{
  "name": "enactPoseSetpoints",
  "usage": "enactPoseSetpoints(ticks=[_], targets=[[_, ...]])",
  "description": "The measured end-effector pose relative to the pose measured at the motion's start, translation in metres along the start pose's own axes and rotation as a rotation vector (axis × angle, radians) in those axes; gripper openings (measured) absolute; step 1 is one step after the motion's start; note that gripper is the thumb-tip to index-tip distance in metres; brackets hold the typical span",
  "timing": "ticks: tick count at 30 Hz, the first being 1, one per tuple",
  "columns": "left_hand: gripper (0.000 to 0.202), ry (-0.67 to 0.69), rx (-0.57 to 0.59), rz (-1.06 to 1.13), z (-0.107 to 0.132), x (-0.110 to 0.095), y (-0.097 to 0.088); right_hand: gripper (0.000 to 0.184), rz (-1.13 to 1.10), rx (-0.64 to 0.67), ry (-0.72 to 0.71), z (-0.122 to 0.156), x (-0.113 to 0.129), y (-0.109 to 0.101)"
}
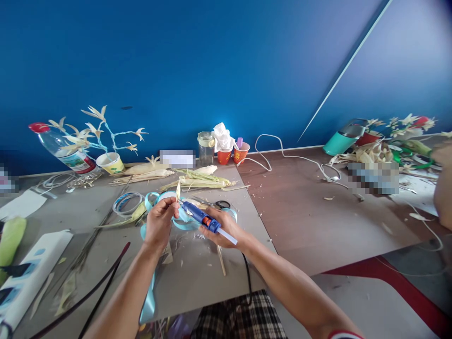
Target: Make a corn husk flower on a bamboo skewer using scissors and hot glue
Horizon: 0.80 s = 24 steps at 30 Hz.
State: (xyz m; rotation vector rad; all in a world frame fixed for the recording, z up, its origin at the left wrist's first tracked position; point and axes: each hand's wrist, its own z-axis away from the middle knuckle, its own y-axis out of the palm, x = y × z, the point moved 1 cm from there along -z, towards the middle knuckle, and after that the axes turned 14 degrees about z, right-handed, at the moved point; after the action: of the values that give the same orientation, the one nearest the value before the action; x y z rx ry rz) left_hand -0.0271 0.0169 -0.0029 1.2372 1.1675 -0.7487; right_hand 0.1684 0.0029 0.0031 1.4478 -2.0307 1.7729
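Note:
In my right hand is a blue hot glue gun, with a clear glue stick poking out of its back end. Its nozzle points left, close to the fingers of my left hand. Those fingers pinch a small pale corn husk petal that stands upright. Light blue ribbon loops on the table behind and beneath both hands, and a length of it hangs below my left wrist. Scissors with black handles lie just beyond the glue gun, partly covered.
Husk flowers stand in a paper cup beside a tilted plastic bottle. Corn husks lie ahead, near red cups and a glass jar. A power strip sits left; a white cable crosses right, near another person's arm.

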Motion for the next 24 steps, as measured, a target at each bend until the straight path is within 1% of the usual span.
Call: enactPoseSetpoints(ticks=[3,6,8,11,14,17,19,22,24], targets=[[0.017,-0.011,0.011,0.024,0.000,0.001,-0.001,0.020,-0.006,0.005,-0.004,0.000,0.000,0.000],[0.016,-0.022,0.014,0.041,0.000,0.001,-0.001,0.020,-0.025,-0.038,0.001,0.000,-0.001,-0.002],[0.016,-0.030,0.002,0.045,0.000,0.000,-0.001,0.019,-0.050,-0.087,-0.021,0.000,-0.002,-0.004],[0.016,-0.034,-0.003,0.059,0.000,0.000,0.000,0.016,-0.074,-0.182,-0.093,-0.001,-0.003,-0.009],[0.018,-0.033,-0.001,0.076,-0.001,0.001,0.001,0.022,-0.067,-0.242,-0.097,-0.001,-0.005,-0.014],[0.019,-0.033,0.001,0.076,-0.002,0.003,0.000,0.027,-0.017,-0.298,-0.045,0.000,-0.007,-0.016],[0.019,-0.027,0.014,0.047,-0.003,0.004,-0.001,0.030,0.073,-0.347,-0.001,0.000,-0.010,-0.016],[0.021,-0.018,0.016,-0.050,-0.003,0.004,-0.003,0.032,0.286,-0.414,0.151,0.000,-0.019,-0.018],[0.023,-0.014,0.008,-0.095,-0.002,0.004,-0.004,0.031,0.447,-0.407,0.265,0.001,-0.027,-0.023]])
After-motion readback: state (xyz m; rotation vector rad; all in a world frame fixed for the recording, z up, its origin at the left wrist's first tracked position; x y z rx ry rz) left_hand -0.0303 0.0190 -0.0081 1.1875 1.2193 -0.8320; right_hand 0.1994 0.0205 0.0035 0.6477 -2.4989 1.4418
